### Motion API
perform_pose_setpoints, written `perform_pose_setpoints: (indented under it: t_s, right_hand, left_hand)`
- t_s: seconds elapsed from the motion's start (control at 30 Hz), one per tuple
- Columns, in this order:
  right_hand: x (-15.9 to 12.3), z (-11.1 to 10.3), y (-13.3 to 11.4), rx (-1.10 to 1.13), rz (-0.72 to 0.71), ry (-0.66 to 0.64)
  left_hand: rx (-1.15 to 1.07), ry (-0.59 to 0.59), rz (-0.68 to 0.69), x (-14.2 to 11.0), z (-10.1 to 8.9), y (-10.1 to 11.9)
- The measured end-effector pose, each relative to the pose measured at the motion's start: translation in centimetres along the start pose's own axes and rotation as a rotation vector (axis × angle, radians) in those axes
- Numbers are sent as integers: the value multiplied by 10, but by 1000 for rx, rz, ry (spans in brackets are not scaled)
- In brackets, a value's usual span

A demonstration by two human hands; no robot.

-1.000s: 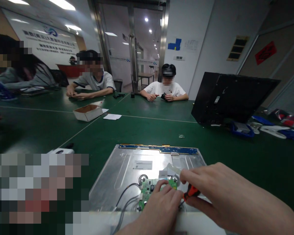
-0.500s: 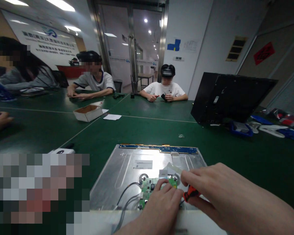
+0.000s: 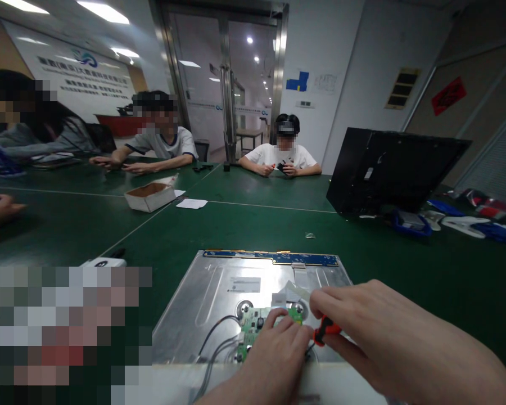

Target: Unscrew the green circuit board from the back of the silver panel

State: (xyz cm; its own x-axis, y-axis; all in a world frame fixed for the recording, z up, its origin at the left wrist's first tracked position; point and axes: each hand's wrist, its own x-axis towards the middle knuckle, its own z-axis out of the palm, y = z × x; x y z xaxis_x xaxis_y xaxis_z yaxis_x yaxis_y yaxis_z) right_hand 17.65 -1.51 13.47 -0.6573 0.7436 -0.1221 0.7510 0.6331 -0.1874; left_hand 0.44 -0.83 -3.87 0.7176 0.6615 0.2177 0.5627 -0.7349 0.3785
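A silver metal display panel [image 3: 181,315] lies in front of me with a blue strip board [image 3: 240,256] along its far edge. On its middle sits a green circuit board [image 3: 249,326], partly covered by my left hand [image 3: 280,343], whose fingers bend over it and hold it. My right hand [image 3: 358,320] grips a red and black screwdriver [image 3: 325,331] at the right side of that board. The screwdriver leans down toward the left, its tip hidden near my left fingers. Dark cables [image 3: 213,343] run from the board's left side toward me.
A black monitor-like casing [image 3: 388,169] stands at the right, with a blue tray [image 3: 411,222] beside it. An open cardboard box [image 3: 149,197] and white paper [image 3: 193,203] lie farther off. Several people sit around the green table [image 3: 253,225]. The lower left is pixelated.
The view has shifted slightly. My hands keep the same places on the board and screwdriver. Across the table at left, a person's hand has moved outward to the left.
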Motion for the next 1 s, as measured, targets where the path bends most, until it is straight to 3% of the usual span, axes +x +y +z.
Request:
perform_pose_setpoints:
  t_s: [0.53,0.7,0.87,1.0]
  right_hand:
    - [5,7,7,-5,36,45]
    - [4,-1,1,44,-53,-9]
    - [4,-5,0,89,-9,-48]
    - [6,3,7,43,15,17]
  left_hand:
    - [-33,26,-6,-2,2,-1]
    - [-83,30,-10,-3,-1,0]
    - [-79,-10,-18,-2,-2,0]
    - [-75,19,-10,-2,1,-1]
